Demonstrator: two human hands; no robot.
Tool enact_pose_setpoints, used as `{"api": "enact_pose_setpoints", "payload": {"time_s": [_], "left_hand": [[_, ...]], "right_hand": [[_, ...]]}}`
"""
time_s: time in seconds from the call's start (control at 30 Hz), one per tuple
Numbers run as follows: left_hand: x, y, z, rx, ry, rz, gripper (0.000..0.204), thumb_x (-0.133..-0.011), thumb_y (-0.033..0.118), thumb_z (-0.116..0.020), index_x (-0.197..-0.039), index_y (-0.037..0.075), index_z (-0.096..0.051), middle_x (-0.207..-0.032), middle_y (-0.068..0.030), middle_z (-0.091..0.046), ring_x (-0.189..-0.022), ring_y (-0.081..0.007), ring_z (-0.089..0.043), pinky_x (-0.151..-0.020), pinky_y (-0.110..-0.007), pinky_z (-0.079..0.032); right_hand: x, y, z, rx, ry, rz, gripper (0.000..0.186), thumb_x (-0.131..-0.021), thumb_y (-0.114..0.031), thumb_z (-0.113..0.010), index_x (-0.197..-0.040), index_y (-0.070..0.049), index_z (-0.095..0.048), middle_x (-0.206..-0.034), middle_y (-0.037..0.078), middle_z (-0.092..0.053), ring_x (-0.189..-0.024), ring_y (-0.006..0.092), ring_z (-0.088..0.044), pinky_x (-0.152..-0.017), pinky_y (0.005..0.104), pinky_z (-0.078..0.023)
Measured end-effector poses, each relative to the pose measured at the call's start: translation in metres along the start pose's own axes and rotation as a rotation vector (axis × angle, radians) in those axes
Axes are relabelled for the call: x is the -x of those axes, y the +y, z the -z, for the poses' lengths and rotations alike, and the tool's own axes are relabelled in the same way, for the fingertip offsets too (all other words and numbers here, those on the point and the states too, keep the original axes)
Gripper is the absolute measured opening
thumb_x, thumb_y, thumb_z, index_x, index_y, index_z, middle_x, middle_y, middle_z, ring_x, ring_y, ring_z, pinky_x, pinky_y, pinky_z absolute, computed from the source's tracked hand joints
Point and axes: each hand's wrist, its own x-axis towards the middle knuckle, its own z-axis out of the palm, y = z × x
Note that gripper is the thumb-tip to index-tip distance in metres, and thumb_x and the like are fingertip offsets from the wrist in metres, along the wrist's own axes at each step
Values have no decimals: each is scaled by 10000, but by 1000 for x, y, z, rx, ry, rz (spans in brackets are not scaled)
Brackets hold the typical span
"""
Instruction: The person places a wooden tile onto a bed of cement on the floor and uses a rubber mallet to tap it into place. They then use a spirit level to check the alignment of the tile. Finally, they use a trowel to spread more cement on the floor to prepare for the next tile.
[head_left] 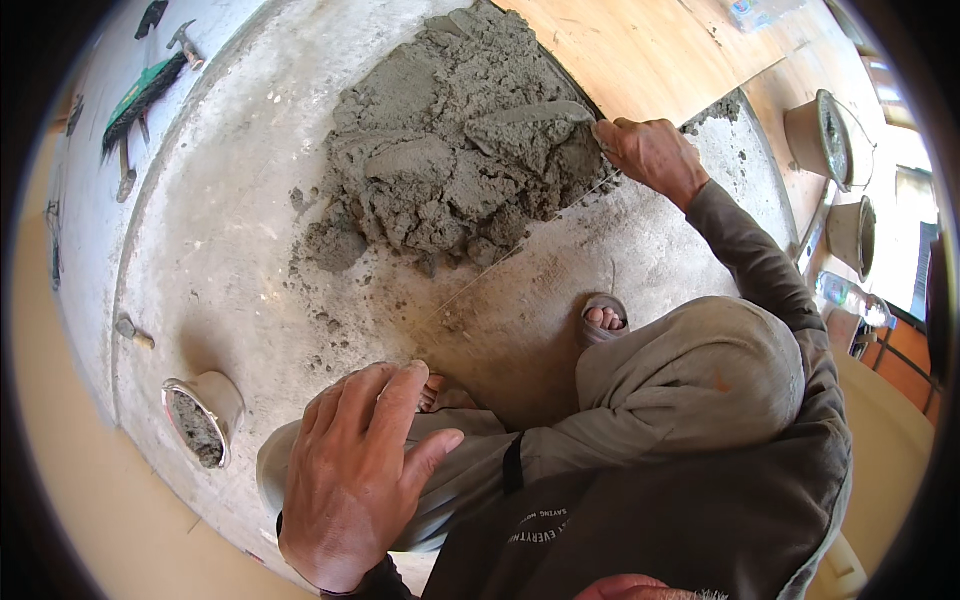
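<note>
A heap of wet grey mortar (pixel 430 170) lies on the concrete floor in front of me. At the heap's right edge, my right hand (pixel 655 155) is closed around the handle end of what looks like a trowel (pixel 530 122), its blade thickly coated with mortar. Most of the handle is hidden in my fist. Close to me, my left hand (pixel 355 465) hovers over my left leg, fingers stretched and thumb apart, holding nothing. From near my right hand, a thin pale string (pixel 500 262) slants across the floor toward my feet.
A plywood sheet (pixel 640 50) borders the heap's far right. A small bucket of mortar (pixel 228 400) lies tilted at left. Farther left are a green-backed brush (pixel 145 95) and a hammer (pixel 186 42). Two buckets (pixel 808 135) and a plastic bottle (pixel 842 290) are at right.
</note>
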Motion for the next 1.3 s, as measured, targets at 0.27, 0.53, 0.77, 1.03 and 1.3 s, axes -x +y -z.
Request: {"api": "enact_pose_setpoints", "payload": {"time_s": [0.27,0.53,0.77,1.03,1.3], "left_hand": [[24,-15,-8,8,25,38,542,-896,289,-785,-1335,31,-600,-1262,-195,-649,-1177,-409,-620,-984,-472,-512],[37,-10,-8,23,52,126,531,-888,247,-798,-1335,33,-606,-1275,-214,-655,-1184,-421,-625,-982,-470,-516],[50,-24,-8,84,45,177,515,-899,232,-788,-1334,24,-606,-1278,-210,-651,-1188,-410,-629,-993,-453,-509],[57,-24,-8,137,40,115,556,-880,240,-813,-1351,25,-609,-1296,-206,-646,-1200,-394,-631,-1025,-437,-504],[53,4,-1,168,34,-26,569,-869,267,-828,-1343,30,-623,-1289,-199,-650,-1177,-396,-640,-997,-445,-521]], "right_hand": [[67,-24,45,-438,10,-439,319,-1072,-335,-572,-1025,-25,-514,-746,188,-654,-617,350,-679,-580,448,-556],[113,-45,-4,-285,-180,-475,299,-1060,-344,-573,-1050,-46,-556,-770,216,-660,-678,413,-695,-590,513,-548],[116,-32,42,-1849,-230,-1017,440,-1107,-496,-435,-1000,-89,-566,-672,-22,-493,-461,82,-466,-376,240,-410],[95,-114,11,-2354,-813,-1083,488,-1096,-573,-410,-958,-137,-580,-592,-40,-394,-384,81,-380,-319,228,-322],[53,-161,-4,-2050,-854,-701,484,-1108,-531,-406,-931,-101,-542,-601,-24,-430,-392,94,-396,-348,275,-372]]}}
